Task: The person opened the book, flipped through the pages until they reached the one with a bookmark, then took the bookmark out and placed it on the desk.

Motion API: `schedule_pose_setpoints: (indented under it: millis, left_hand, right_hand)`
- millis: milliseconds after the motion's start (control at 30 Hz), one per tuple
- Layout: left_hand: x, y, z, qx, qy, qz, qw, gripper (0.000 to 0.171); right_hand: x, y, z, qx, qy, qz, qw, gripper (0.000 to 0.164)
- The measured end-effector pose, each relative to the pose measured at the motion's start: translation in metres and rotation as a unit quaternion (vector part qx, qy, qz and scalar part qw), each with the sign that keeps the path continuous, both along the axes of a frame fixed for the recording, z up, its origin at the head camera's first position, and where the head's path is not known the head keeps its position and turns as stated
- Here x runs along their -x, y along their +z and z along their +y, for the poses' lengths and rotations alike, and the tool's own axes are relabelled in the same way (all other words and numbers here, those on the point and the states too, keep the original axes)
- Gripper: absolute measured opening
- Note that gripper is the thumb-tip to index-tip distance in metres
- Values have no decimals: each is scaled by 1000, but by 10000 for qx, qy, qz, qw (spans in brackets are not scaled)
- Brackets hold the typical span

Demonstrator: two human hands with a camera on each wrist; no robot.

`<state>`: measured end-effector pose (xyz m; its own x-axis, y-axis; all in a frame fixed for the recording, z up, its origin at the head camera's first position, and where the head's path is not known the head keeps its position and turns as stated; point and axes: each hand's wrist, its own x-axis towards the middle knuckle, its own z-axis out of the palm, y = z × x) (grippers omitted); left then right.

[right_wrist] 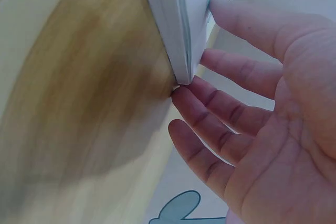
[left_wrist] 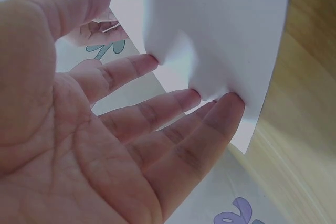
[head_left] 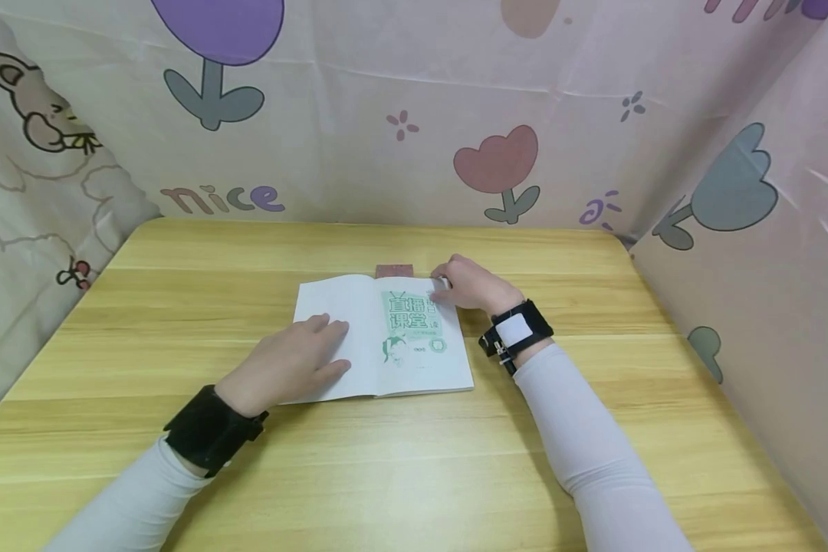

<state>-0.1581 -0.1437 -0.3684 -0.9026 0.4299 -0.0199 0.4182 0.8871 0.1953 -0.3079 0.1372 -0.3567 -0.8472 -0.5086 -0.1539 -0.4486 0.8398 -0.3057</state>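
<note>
Facing pale cloth [head_left: 359,153] hanging behind and at both sides of a yellow wood-grain bench [head_left: 421,483]. Seeing a purple flower [head_left: 221,27], a pink flower [head_left: 497,161], the word "nice" [head_left: 234,200] and, far left, a cartoon mouse [head_left: 44,115] printed across that cloth.

Finding a book [head_left: 372,337] lying open on the bench, near the middle of its width and toward its far edge. Showing a white left page [head_left: 352,303] and a right page [head_left: 455,364] bearing green print [head_left: 409,316], with big lettering above a small cartoon figure. Spotting a small dark red thing [head_left: 394,271] poking out just past the book's far edge, beside the fold.

Resting on the left page with the left hand's grip [head_left: 293,360], spreading the fingers [left_wrist: 168,108] apart and nearly straight. Touching the paper with the tips, without closing around anything.

Meeting the book's far right corner with the right hand's grip [head_left: 479,285]. Setting the thumb [right_wrist: 249,22] on the printed page and bending the other fingers loosely at the corner. Not being able to tell whether pinching the book or only touching it.

Wearing a black band on each wrist, with a white patch [head_left: 514,330] on the right one. Stretching in from the near side in a white left sleeve [head_left: 138,498] and a white right sleeve [head_left: 593,437].
</note>
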Motion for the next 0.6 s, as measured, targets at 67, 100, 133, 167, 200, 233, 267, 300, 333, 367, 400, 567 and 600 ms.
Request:
schedule_pose_setpoints:
  millis: [67,100,133,167,200,233,267,300,333,367,400,567,600]
  left_hand:
    - [0,0,0,18,2,-1,10000,65]
    - [0,0,1,28,10,-3,10000,66]
    - [0,0,1,38,19,-1,10000,66]
    - [0,0,1,52,20,6,10000,66]
    - [0,0,1,70,28,10,10000,66]
    - [0,1,2,81,31,13,10000,66]
    - [0,1,2,92,34,14,10000,66]
    - [0,1,2,99,39,16,9999,66]
    - [0,1,2,109,35,25,9999,66]
    - [0,1,2,113,34,29,9999,66]
    - [0,0,3,118,36,29,9999,66]
    - [-1,-1,3,124,15,81,9999,66]
    - [-1,-1,3,127,10,90,9999,66]
  right_hand:
    - [1,-1,0,-3,-32,13,10000,48]
    - [1,-2,0,-9,-50,33,10000,48]
    - [1,-2,0,-15,-59,55,10000,48]
    - [1,-3,0,-8,-73,78,9999,48]
    - [1,-3,0,4,-86,95,9999,48]
    - [1,-4,0,2,-106,119,9999,48]
    - [1,-4,0,6,-134,136,9998,48]
    - [0,-4,0,28,-172,154,9997,48]
    - [0,-5,0,47,-206,188,9996,47]
    - [-1,-5,0,73,-232,230,9994,47]
    - [-1,-5,0,104,-250,272,9993,46]
    - [-1,-7,1,172,-268,598,9977,37]
    - [-1,-8,1,172,-275,651,9974,35]
